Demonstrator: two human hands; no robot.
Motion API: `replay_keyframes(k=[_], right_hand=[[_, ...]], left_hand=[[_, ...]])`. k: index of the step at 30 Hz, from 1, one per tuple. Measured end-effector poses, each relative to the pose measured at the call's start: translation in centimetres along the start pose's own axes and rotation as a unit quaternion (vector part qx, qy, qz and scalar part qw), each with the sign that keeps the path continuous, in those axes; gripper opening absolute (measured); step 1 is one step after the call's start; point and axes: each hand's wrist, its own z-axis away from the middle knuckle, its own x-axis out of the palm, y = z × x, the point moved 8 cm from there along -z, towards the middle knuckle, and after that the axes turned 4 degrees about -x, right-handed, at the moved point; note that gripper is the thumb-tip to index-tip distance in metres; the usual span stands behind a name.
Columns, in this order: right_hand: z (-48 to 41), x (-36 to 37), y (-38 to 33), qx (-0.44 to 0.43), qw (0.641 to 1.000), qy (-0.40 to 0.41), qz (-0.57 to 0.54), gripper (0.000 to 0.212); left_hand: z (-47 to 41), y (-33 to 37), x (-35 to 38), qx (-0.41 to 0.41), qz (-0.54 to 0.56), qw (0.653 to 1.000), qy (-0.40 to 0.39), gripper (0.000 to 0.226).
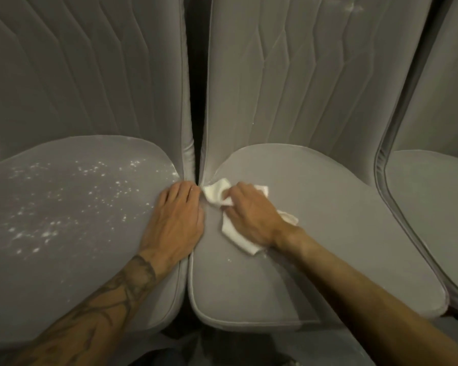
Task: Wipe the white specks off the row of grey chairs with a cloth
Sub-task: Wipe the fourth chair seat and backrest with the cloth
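My right grip point(249, 217) clutches the cloth point(236, 237) under its palm on the middle seat point(328, 247); left grip point(176, 220) lies released.

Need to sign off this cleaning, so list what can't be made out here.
Head view:
- Middle seat under the cloth and right hand: covered, so any dirt there is unknowable.
- Rightmost chair: cut off by the frame's right edge.
- Gap between chairs: too dark.
- Backrests: tops beyond the top edge.
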Motion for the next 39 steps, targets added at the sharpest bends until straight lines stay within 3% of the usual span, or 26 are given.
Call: replay_keyframes(k=[3, 5, 9, 11, 15, 17, 21, 23, 25, 27, 29, 31, 35, 37, 39], right_hand=[[3.0, 0.1, -3.4, -0.104, 0.992, -0.038, -0.061, 0.021], [2.5, -1.0, -1.4, -0.102, 0.992, -0.060, -0.046, 0.023], [0.5, -3.1, 7.8, 0.071, 0.997, -0.028, 0.026, 0.027], [0.7, -2.9, 8.1, 0.117, 0.992, -0.009, 0.051, 0.028], [4.4, -1.5, 1.8, 0.000, 0.999, -0.014, -0.029, 0.025], [5.3, -2.5, 2.9, -0.018, 0.998, -0.039, -0.038, 0.026], [5.7, -5.2, 9.9, 0.137, 0.990, 0.020, 0.014, 0.022], [6.2, -5.0, 9.4, 0.187, 0.981, 0.047, 0.037, 0.022], [6.5, -3.3, 5.5, 0.152, 0.987, 0.052, 0.018, 0.019], [7.2, -2.1, 0.5, 0.059, 0.997, 0.046, -0.026, 0.018], [8.1, -2.3, -0.7, 0.009, 0.999, 0.019, -0.036, 0.022], [8.3, -3.6, 2.2, 0.046, 0.999, 0.018, -0.013, 0.023], [9.4, -5.6, 7.5, 0.208, 0.975, 0.050, 0.058, 0.022], [9.2, -4.2, 4.1, 0.185, 0.980, 0.054, 0.055, 0.017], [9.2, -2.5, -1.0, 0.092, 0.994, 0.058, -0.005, 0.014]], left_hand=[[0.0, -0.2, 0.3, 0.000, -0.007, 1.000, 0.007, 0.031], [0.0, -0.2, 0.3, 0.000, -0.016, 1.000, 0.013, 0.028], [-0.2, 0.0, 0.4, 0.000, -0.028, 0.999, 0.019, 0.027], [-0.1, -0.1, 0.3, -0.001, -0.025, 0.999, 0.024, 0.027], [-0.1, -0.2, 0.4, -0.002, -0.028, 0.999, 0.030, 0.027], [-0.1, -0.2, 0.4, -0.001, -0.028, 0.999, 0.034, 0.027], [-0.1, 0.0, 0.3, 0.006, -0.034, 0.998, 0.044, 0.025], [-0.2, 0.1, 0.3, 0.007, -0.039, 0.998, 0.042, 0.026], [-0.2, 0.0, 0.4, 0.005, -0.042, 0.998, 0.041, 0.025], [-0.1, -0.1, 0.4, 0.002, -0.043, 0.998, 0.040, 0.025], [-0.1, 0.1, 0.2, 0.004, -0.033, 0.999, 0.043, 0.024], [0.0, 0.2, 0.1, 0.003, -0.022, 0.999, 0.043, 0.023], [-0.1, 0.3, -0.2, 0.004, -0.010, 0.999, 0.042, 0.022], [-0.1, 0.3, -0.2, 0.004, -0.008, 0.999, 0.038, 0.022], [-0.1, 0.2, -0.1, 0.006, -0.013, 0.999, 0.041, 0.023]])
